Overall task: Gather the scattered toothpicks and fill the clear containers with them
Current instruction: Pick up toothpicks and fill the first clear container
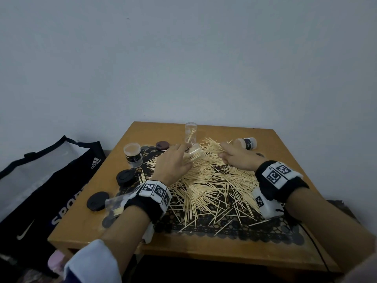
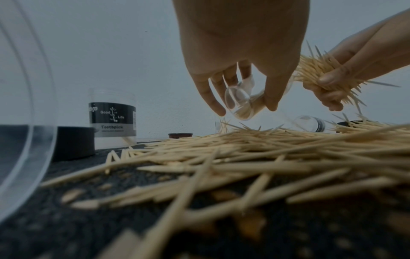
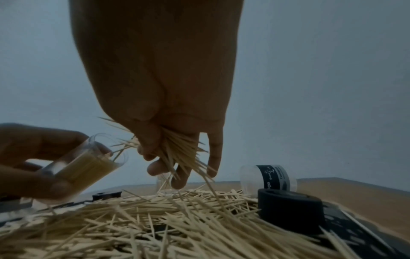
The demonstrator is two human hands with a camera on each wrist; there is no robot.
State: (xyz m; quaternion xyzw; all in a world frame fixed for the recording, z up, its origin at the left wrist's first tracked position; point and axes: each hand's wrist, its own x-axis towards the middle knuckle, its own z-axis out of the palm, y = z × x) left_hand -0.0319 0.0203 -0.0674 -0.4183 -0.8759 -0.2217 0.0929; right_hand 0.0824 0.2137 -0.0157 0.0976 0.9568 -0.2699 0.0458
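Lying thickest nearest the viewer, loose toothpicks [image 1: 212,186] cover a dark lace mat [image 1: 244,229] that spreads from the near edge toward the middle of the wooden table [image 1: 85,217]. Three black lids [image 1: 98,201] sit toward the left edge, and a labelled toothpick container [image 1: 133,155] stands upright beyond them.

Past the pile's middle, the two hands meet above the far part of the heap. The left hand [image 1: 173,162] grips a clear container [image 3: 88,163] with fingers and thumb curled round it. It is tipped on its side, its long axis pointing across toward the right hand, its open mouth facing that way, and it looks partly filled already.

The right hand [image 1: 238,158] is closed round a bristling bundle of toothpicks [image 2: 321,75], just beside that mouth; a few tips seem to reach it. The bundle looks splayed rather than aligned with the container's axis, so lining it up is likely what feeding it in depends on.

Farther back, another clear container [image 1: 191,132] stands upright near the far edge with a few toothpicks inside, and a labelled one [image 1: 246,143] lies on its side toward the far right corner.
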